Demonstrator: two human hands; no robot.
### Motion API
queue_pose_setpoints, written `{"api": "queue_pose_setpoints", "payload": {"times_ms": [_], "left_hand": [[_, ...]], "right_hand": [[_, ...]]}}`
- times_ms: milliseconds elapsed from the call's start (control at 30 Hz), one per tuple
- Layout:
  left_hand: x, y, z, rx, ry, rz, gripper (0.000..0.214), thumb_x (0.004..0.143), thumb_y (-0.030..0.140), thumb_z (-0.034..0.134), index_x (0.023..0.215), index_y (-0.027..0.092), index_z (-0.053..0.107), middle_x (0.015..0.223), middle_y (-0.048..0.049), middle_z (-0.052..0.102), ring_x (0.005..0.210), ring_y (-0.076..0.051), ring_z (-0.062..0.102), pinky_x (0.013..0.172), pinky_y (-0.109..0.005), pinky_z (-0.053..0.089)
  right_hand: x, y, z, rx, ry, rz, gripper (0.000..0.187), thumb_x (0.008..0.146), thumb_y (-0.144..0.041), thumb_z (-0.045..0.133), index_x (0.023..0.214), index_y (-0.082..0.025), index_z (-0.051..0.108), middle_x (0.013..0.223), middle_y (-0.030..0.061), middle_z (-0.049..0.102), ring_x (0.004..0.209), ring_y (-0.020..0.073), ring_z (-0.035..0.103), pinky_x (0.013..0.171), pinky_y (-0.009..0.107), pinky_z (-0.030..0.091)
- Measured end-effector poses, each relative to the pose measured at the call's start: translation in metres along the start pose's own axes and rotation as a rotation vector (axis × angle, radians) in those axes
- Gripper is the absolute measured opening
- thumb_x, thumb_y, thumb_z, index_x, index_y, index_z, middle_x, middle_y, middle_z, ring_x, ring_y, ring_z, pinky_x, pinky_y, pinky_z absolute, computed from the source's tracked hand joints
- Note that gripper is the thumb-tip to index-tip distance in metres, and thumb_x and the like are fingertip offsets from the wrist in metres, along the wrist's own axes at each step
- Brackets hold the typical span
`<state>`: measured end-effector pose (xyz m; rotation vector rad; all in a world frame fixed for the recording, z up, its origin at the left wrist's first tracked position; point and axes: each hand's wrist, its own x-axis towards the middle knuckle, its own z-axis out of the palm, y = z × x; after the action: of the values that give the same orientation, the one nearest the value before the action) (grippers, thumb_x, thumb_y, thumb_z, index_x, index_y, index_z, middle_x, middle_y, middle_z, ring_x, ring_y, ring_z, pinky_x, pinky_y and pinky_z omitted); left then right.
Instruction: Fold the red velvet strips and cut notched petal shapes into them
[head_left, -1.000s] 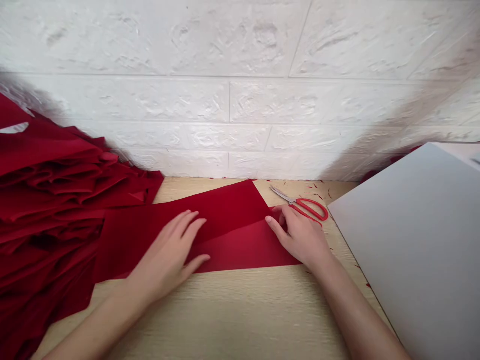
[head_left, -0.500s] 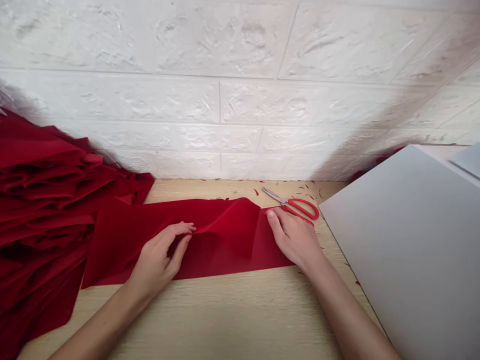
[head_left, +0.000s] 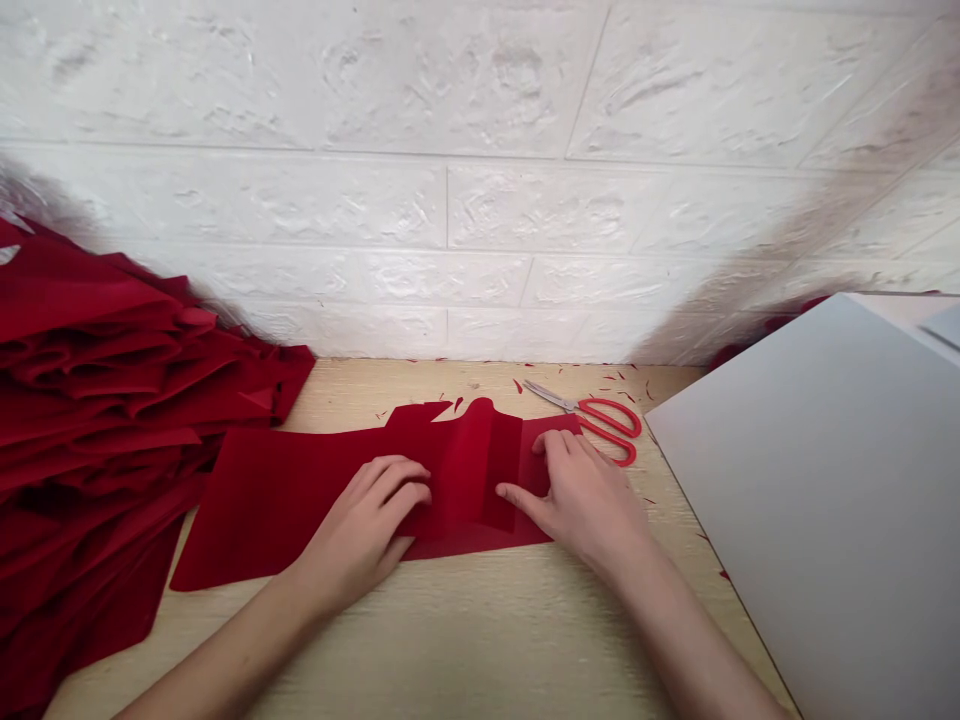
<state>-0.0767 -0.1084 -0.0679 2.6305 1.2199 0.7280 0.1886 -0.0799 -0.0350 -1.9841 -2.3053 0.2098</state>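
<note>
A strip of thin red fabric (head_left: 285,490) lies across the table, with a raised fold near its right end. My left hand (head_left: 367,515) rests on the strip left of the fold; its fingers are bent and its thumb is apart from them, near the front edge. At the right end, my right hand (head_left: 585,490) lies on the fabric with thumb and fingers spread, the thumb beside the fold. Just behind my right hand, red-handled scissors (head_left: 611,420) lie with their blades toward the wall, close to the fabric's corner.
A big heap of crumpled red fabric (head_left: 112,400) covers the left side. On the right stands a large pale grey box-like object (head_left: 817,480). Small red scraps (head_left: 517,386) are scattered on the wooden table (head_left: 465,640) along the white brick-patterned wall (head_left: 390,200).
My left hand has moved right and released its pinch on the fabric, which is now bunched into a steeper fold. My right thumb has spread away from the fingers.
</note>
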Motion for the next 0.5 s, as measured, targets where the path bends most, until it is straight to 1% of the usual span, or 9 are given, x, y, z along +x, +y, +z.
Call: {"api": "queue_pose_setpoints", "payload": {"times_ms": [67,100,167,200,267,300,333,433,500], "left_hand": [[-0.001,-0.001,0.002,-0.056,-0.096,-0.129,0.029,0.084,0.005,0.052,0.108,0.022,0.056,0.130,-0.0099,0.061,0.127,-0.028,0.050,0.099,-0.045,0.052],[-0.002,-0.002,0.003,-0.079,-0.128,-0.168,0.033,0.083,0.005,0.051,0.111,0.023,0.055,0.134,-0.0098,0.058,0.132,-0.029,0.046,0.103,-0.047,0.050],[-0.003,-0.003,0.004,-0.102,-0.162,-0.197,0.039,0.082,0.005,0.051,0.116,0.024,0.054,0.138,-0.0095,0.055,0.138,-0.029,0.041,0.107,-0.050,0.047],[-0.003,-0.003,0.004,-0.107,-0.171,-0.200,0.040,0.082,0.005,0.050,0.118,0.024,0.054,0.139,-0.0095,0.055,0.139,-0.029,0.040,0.108,-0.050,0.046],[-0.003,-0.004,0.004,-0.108,-0.181,-0.197,0.042,0.083,0.006,0.050,0.121,0.024,0.053,0.141,-0.0097,0.054,0.140,-0.029,0.040,0.110,-0.051,0.044],[-0.003,-0.005,0.004,-0.104,-0.182,-0.190,0.042,0.084,0.007,0.049,0.122,0.024,0.053,0.141,-0.0098,0.054,0.141,-0.029,0.040,0.111,-0.052,0.044],[-0.003,-0.006,0.004,-0.097,-0.182,-0.182,0.041,0.086,0.008,0.049,0.124,0.024,0.052,0.142,-0.0100,0.053,0.140,-0.029,0.040,0.111,-0.052,0.044],[-0.003,-0.010,0.001,-0.052,-0.180,-0.154,0.037,0.091,0.016,0.051,0.128,0.023,0.051,0.142,-0.0110,0.054,0.138,-0.029,0.044,0.111,-0.051,0.046],[-0.003,-0.011,-0.001,-0.009,-0.181,-0.135,0.040,0.092,0.018,0.052,0.132,0.023,0.050,0.142,-0.0115,0.054,0.138,-0.029,0.045,0.110,-0.050,0.047]], "right_hand": [[-0.005,-0.005,-0.002,-0.007,-0.013,-0.093,0.048,0.078,-0.057,0.075,0.101,-0.017,0.060,0.099,0.0127,0.068,0.094,0.0335,0.065,0.072,0.043,0.050],[-0.007,-0.007,-0.003,0.008,-0.028,-0.153,0.052,0.077,-0.056,0.077,0.106,-0.017,0.060,0.104,0.0128,0.068,0.097,0.0334,0.064,0.075,0.044,0.051],[-0.009,-0.012,-0.004,0.044,-0.074,-0.268,0.057,0.075,-0.056,0.080,0.111,-0.017,0.060,0.112,0.0126,0.066,0.102,0.0328,0.062,0.080,0.046,0.053],[-0.009,-0.014,-0.003,0.050,-0.100,-0.307,0.053,0.076,-0.053,0.080,0.110,-0.017,0.061,0.115,0.0121,0.065,0.104,0.0324,0.061,0.083,0.046,0.053],[-0.007,-0.016,-0.002,0.033,-0.145,-0.339,0.032,0.086,-0.043,0.074,0.102,-0.018,0.063,0.114,0.0106,0.065,0.105,0.0308,0.060,0.084,0.046,0.052],[-0.006,-0.015,-0.002,0.024,-0.164,-0.348,0.021,0.090,-0.037,0.069,0.097,-0.018,0.063,0.111,0.0096,0.065,0.103,0.0295,0.060,0.085,0.045,0.052],[-0.005,-0.014,-0.003,0.024,-0.185,-0.361,0.013,0.094,-0.032,0.065,0.093,-0.019,0.063,0.108,0.0085,0.066,0.101,0.0279,0.060,0.085,0.044,0.051],[-0.001,-0.001,-0.009,0.072,-0.236,-0.403,0.012,0.097,-0.025,0.059,0.087,-0.020,0.061,0.100,0.0057,0.066,0.097,0.0247,0.060,0.083,0.040,0.050],[0.001,0.014,-0.017,0.102,-0.241,-0.378,0.012,0.097,-0.022,0.057,0.086,-0.020,0.061,0.097,0.0046,0.066,0.096,0.0236,0.059,0.079,0.037,0.048]]}}
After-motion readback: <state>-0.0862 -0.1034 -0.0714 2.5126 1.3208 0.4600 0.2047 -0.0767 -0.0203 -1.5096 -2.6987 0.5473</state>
